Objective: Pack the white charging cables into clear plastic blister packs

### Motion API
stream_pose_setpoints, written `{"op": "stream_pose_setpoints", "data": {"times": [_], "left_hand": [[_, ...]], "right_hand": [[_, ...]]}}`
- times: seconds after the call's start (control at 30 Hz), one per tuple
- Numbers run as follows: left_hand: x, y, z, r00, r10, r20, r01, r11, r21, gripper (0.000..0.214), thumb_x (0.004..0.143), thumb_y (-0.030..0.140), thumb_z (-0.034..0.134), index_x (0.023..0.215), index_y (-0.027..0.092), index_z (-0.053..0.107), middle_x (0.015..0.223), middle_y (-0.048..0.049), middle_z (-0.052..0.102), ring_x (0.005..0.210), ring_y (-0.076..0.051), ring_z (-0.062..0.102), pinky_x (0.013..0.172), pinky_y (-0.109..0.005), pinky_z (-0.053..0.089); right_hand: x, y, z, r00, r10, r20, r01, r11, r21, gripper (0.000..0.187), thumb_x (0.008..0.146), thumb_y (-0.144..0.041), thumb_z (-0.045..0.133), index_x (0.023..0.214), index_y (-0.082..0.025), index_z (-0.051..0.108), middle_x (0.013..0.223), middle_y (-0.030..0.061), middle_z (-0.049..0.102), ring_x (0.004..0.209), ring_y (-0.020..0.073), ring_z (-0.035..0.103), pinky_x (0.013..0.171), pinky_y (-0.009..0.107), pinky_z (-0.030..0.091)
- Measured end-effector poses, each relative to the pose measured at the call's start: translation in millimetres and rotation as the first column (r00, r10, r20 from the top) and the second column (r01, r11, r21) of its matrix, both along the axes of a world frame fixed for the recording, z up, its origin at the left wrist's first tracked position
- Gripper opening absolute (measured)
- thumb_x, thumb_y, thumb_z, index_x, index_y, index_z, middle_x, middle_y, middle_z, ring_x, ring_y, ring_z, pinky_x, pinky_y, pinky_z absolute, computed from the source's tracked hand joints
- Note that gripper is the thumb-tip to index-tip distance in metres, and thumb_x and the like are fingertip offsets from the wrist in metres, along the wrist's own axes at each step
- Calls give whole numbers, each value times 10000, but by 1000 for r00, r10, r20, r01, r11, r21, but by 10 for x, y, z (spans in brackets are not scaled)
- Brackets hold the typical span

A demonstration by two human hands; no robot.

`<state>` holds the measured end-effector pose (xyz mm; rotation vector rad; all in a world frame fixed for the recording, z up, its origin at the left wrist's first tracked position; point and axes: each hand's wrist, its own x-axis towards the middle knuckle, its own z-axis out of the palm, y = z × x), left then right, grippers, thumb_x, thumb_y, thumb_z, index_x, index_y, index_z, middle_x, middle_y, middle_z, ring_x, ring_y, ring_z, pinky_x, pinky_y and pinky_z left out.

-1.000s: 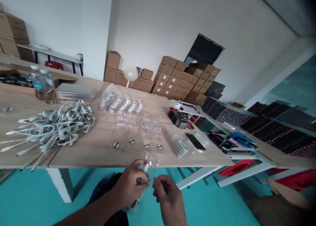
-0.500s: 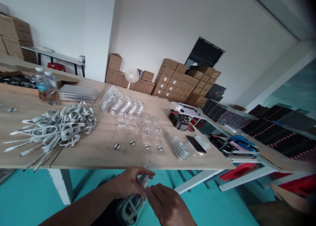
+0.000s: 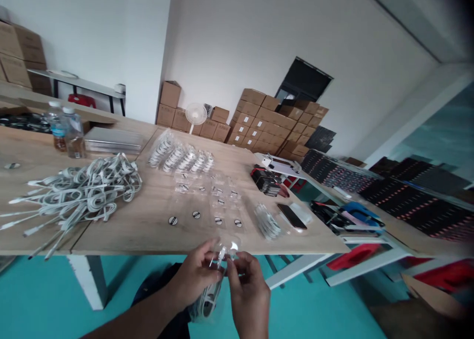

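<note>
Just below the table's front edge, a coiled white cable (image 3: 208, 299) sits in a clear plastic bag (image 3: 230, 241). My left hand (image 3: 196, 272) grips the bag's left side, its fingers closed around the plastic and the cable's end. On the other side, my right hand (image 3: 250, 284) pinches the bag near its top between thumb and fingers. One pale cable connector shows through the plastic between both hands. Clear bags with round black-and-white stickers (image 3: 196, 214) lie flat on the table (image 3: 137, 230) beyond my hands.
A heap of loose white cables (image 3: 89, 191) lies at the left, near bottles (image 3: 74, 136). Rows of bagged cables (image 3: 185, 156) are farther back. To the right are more bagged cables (image 3: 267, 221), a phone (image 3: 292, 216) and a dark stack (image 3: 266, 181).
Both hands have risen slightly toward the table edge with the bagged cable. My right hand has turned more upright, and the bag's top now shows between my fingers.
</note>
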<state>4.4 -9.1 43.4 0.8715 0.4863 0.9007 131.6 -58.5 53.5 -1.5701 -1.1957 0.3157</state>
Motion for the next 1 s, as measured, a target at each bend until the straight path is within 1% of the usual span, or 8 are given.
{"op": "stream_pose_setpoints", "data": {"times": [0.07, 0.17, 0.3, 0.37, 0.5, 0.67, 0.83, 1.0], "left_hand": [[8, -9, 24, 999, -15, 42, 16, 999, -31, 598, 604, 91, 701, 1195, 134, 625, 946, -87, 710, 806, -188, 642, 717, -257, 458], [-5, -23, 77, 990, -44, 137, 48, 999, -25, 462, 608, 97, 696, 1068, 132, 690, 950, -92, 713, 831, -215, 651, 735, -275, 461], [-22, -38, 124, 982, -41, 184, 47, 999, -28, 442, 602, 78, 677, 1038, 145, 702, 993, -97, 710, 901, -235, 651, 766, -281, 458], [-24, -42, 116, 984, -39, 172, 46, 998, -37, 468, 597, 60, 665, 1054, 155, 696, 1029, -94, 702, 916, -231, 647, 780, -280, 453], [-18, -43, 33, 981, -39, 189, 43, 999, -20, 520, 616, 51, 662, 1118, 185, 667, 1085, -72, 679, 887, -201, 634, 812, -287, 442], [-23, -40, -44, 965, -66, 252, 81, 995, -50, 500, 603, 77, 727, 1091, 173, 669, 964, -61, 687, 868, -200, 627, 784, -274, 431], [-68, -49, 35, 940, -121, 319, 154, 985, -82, 421, 632, 81, 736, 1043, 159, 688, 873, -52, 678, 801, -164, 616, 733, -242, 422], [-109, -23, 88, 935, -127, 331, 163, 983, -83, 458, 641, 54, 721, 1082, 172, 687, 951, -70, 686, 895, -185, 626, 795, -251, 431]], "right_hand": [[-21, 29, -11, 983, -56, 172, 52, 998, 30, 346, 818, -478, 638, 999, -183, 658, 734, 45, 713, 600, 183, 658, 579, 269, 519], [-34, 60, -44, 922, -102, 374, 62, 991, 117, 334, 867, -463, 585, 1003, -180, 702, 780, 76, 718, 639, 192, 663, 616, 275, 512], [-39, 77, -74, 879, -113, 463, 36, 984, 172, 317, 906, -404, 554, 1055, -166, 701, 818, 89, 707, 671, 191, 665, 614, 268, 507], [-29, 77, -78, 878, -76, 473, -11, 984, 180, 293, 915, -371, 549, 1059, -172, 710, 837, 89, 702, 703, 191, 664, 639, 274, 511], [18, 64, -108, 902, -11, 431, -82, 977, 197, 264, 917, -345, 546, 1061, -224, 732, 837, 73, 652, 739, 184, 625, 652, 289, 510], [60, 34, -218, 937, 17, 348, -93, 975, 203, 274, 893, -388, 568, 1066, -261, 738, 919, 80, 592, 870, 212, 567, 732, 343, 503], [0, 22, -278, 992, 17, 127, -38, 986, 161, 263, 871, -407, 600, 1020, -253, 752, 1016, 89, 594, 964, 227, 570, 814, 357, 507], [-88, 50, -196, 998, 36, 55, -43, 988, 148, 299, 876, -402, 587, 1089, -246, 728, 1044, 99, 632, 1015, 241, 576, 877, 381, 504]]}}
